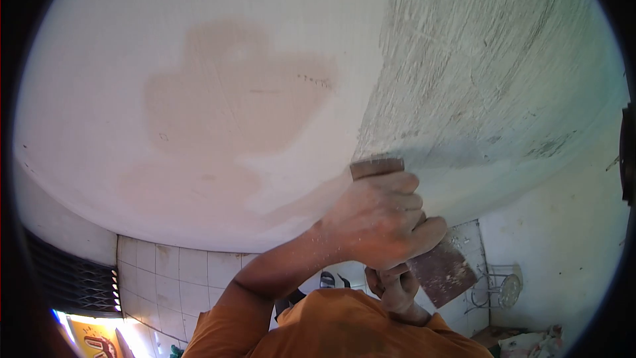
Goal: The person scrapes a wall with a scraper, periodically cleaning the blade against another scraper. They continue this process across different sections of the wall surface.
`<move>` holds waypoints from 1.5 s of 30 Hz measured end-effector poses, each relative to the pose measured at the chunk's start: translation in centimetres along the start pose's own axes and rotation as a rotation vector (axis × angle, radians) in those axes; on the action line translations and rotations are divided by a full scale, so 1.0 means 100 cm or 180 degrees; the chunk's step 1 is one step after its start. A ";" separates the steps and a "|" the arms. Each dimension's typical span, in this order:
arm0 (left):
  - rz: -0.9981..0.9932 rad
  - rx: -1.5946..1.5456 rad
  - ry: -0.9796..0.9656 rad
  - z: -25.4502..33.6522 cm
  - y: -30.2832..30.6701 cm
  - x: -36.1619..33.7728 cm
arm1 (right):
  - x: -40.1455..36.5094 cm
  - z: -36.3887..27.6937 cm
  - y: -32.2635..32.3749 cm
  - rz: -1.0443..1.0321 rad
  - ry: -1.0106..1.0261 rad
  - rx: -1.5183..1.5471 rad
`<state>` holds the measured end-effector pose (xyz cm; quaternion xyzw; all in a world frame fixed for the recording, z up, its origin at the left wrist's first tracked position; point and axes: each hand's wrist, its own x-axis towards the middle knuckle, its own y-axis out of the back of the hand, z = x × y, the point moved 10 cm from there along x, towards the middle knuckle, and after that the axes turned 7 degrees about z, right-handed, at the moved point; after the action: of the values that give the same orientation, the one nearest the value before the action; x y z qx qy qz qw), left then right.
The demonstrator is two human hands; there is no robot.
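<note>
Head view, looking upward: our left hand (377,215) is clenched around a flat rusty-brown scraper with a wooden end (442,272), just right of centre toward 5 o'clock. Our right hand (397,292) grips the same tool directly below it. The scraper's upper end meets the white plaster ceiling (132,59) where its smooth part borders the rough, scored grey patch (477,59) at 1 o'clock.

We judge a scraping stroke along that border to be the step in hand. The next move calls for firm two-handed pressure and an edge kept flat against the surface.

We count two hands, one scraper, one tan blotchy stain (232,99) at 11 o'clock, one white tiled wall (172,278) at 7 o'clock and one metal wire chair (497,288) at 4 o'clock.
</note>
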<state>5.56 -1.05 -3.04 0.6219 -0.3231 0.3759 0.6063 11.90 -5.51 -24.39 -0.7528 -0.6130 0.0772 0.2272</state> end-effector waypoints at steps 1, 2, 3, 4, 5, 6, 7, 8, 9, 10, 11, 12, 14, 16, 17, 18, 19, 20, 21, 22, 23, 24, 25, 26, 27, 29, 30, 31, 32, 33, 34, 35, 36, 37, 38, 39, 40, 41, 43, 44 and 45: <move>0.0010 0.0012 -0.0009 0.001 0.002 0.003 | -0.002 0.003 0.002 -0.0041 -0.0110 -0.0027; 0.0015 -0.0005 0.0063 0.001 -0.001 -0.002 | -0.005 0.006 0.004 -0.0083 -0.0220 -0.0056; 0.0011 -0.0003 0.0106 0.000 -0.004 -0.010 | -0.009 0.011 0.005 -0.0079 -0.0520 -0.0229; 0.0020 0.0004 0.0145 -0.002 -0.004 -0.013 | -0.012 0.017 0.003 -0.0082 -0.0813 -0.0414; 0.0047 0.0012 0.0065 -0.002 -0.002 -0.012 | -0.008 0.009 -0.001 0.0006 -0.0728 -0.0406; 0.0066 -0.0012 0.0008 -0.001 0.002 -0.007 | -0.008 0.003 -0.006 0.0121 -0.0671 -0.0401; 0.0094 -0.0046 -0.0029 0.000 0.004 -0.004 | -0.008 -0.002 -0.005 0.0241 -0.0632 -0.0412; 0.0108 -0.0050 -0.0073 0.001 0.006 -0.003 | -0.006 -0.008 -0.009 0.0124 -0.0476 -0.0474; 0.0103 -0.0060 -0.0115 0.002 0.006 -0.001 | -0.005 -0.013 -0.013 0.0016 -0.0327 -0.0519; 0.0105 -0.0037 -0.0176 0.003 0.007 0.000 | -0.005 -0.009 -0.011 -0.0086 -0.0352 -0.0588; 0.0119 -0.0053 -0.0087 0.002 0.005 -0.004 | -0.006 -0.005 -0.010 -0.0189 -0.0374 -0.0656; 0.0122 -0.0076 -0.0011 0.002 0.000 -0.015 | -0.014 0.013 0.001 -0.0245 -0.0585 -0.0745; 0.0182 -0.0062 -0.0029 -0.001 0.000 -0.014 | -0.006 0.017 0.003 -0.0221 -0.0598 -0.0737; 0.0202 -0.0121 -0.0133 0.002 0.006 -0.005 | -0.004 0.007 -0.002 -0.0078 -0.0575 -0.0640; 0.0157 -0.0107 -0.0156 0.002 0.008 -0.002 | -0.003 -0.001 -0.008 -0.0019 -0.0509 -0.0555; 0.0097 -0.0107 -0.0183 0.003 0.009 0.001 | -0.003 -0.004 -0.010 -0.0014 -0.0471 -0.0485; 0.0040 -0.0081 -0.0229 0.004 0.009 0.003 | 0.001 -0.006 -0.012 -0.0014 -0.0451 -0.0456; 0.0091 -0.0036 -0.0119 0.001 0.006 -0.004 | 0.000 -0.001 -0.009 -0.0002 -0.0489 -0.0453; 0.0136 0.0000 -0.0026 0.000 -0.003 -0.017 | -0.002 0.002 -0.008 0.0057 -0.0519 -0.0465; 0.0212 0.0045 0.0061 -0.004 -0.006 -0.024 | -0.004 0.002 -0.006 0.0162 -0.0546 -0.0501; 0.0205 0.0087 -0.0031 -0.005 -0.002 -0.018 | -0.005 0.000 -0.005 0.0266 -0.0560 -0.0531; 0.0186 0.0083 -0.0081 -0.004 0.003 -0.010 | -0.003 -0.006 -0.008 0.0349 -0.0550 -0.0541; 0.0186 0.0076 -0.0108 -0.002 0.006 -0.004 | -0.004 -0.010 -0.007 0.0328 -0.0520 -0.0524; 0.0134 0.0045 -0.0101 0.000 0.008 0.000 | -0.005 -0.014 -0.007 0.0307 -0.0490 -0.0507; 0.0073 0.0025 -0.0113 0.001 0.011 0.004 | -0.004 -0.015 -0.010 0.0181 -0.0419 -0.0268; 0.0004 0.0059 -0.0072 0.001 0.007 0.003 | -0.001 -0.017 -0.012 0.0057 -0.0302 -0.0043; -0.0021 0.0075 -0.0019 0.002 0.001 -0.003 | -0.002 -0.015 -0.013 0.0102 -0.0263 -0.0048; -0.0024 0.0100 0.0037 -0.001 -0.003 -0.005 | 0.000 -0.014 -0.012 0.0134 -0.0222 -0.0071; -0.0025 0.0178 -0.0032 -0.002 -0.003 -0.005 | 0.004 -0.018 -0.014 0.0184 -0.0258 -0.0070; -0.0043 0.0226 -0.0071 -0.001 0.001 0.001 | 0.004 -0.027 -0.019 0.0263 -0.0329 -0.0068; -0.0048 0.0271 -0.0093 0.000 0.003 0.006 | 0.007 -0.035 -0.022 0.0340 -0.0414 -0.0083; -0.0038 0.0239 -0.0065 -0.001 0.003 0.008 | 0.015 -0.048 -0.033 0.0283 -0.0190 -0.0003; -0.0039 0.0199 -0.0037 -0.002 0.003 0.009 | 0.011 -0.046 -0.033 0.0220 -0.0177 0.0015; -0.0021 0.0185 -0.0016 -0.003 0.004 0.010 | 0.010 -0.042 -0.030 0.0128 -0.0150 0.0024; 0.0004 0.0154 0.0024 -0.003 0.002 0.007 | 0.010 -0.042 -0.030 0.0026 -0.0113 0.0048; 0.0001 0.0100 0.0046 -0.002 0.000 0.000 | 0.006 -0.039 -0.029 0.0069 -0.0166 0.0030; 0.0019 0.0060 0.0050 -0.003 -0.001 -0.001 | 0.007 -0.041 -0.030 0.0111 -0.0163 0.0011; 0.0020 0.0079 -0.0031 -0.002 0.001 0.002 | 0.007 -0.044 -0.032 0.0146 -0.0161 -0.0025; 0.0033 0.0076 -0.0138 0.000 0.012 0.014 | 0.008 -0.053 -0.039 0.0150 -0.0084 -0.0092; 0.0102 0.0063 -0.0151 0.000 0.014 0.017 | 0.016 -0.061 -0.047 0.0103 -0.0001 -0.0111; 0.0162 0.0053 -0.0162 0.000 0.016 0.019 | 0.019 -0.066 -0.051 0.0055 0.0079 -0.0121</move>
<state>5.13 -1.06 -0.58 0.6279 -0.3509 0.3780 0.5829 10.40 -4.58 -15.97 -0.7631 -0.6050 0.0582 0.2197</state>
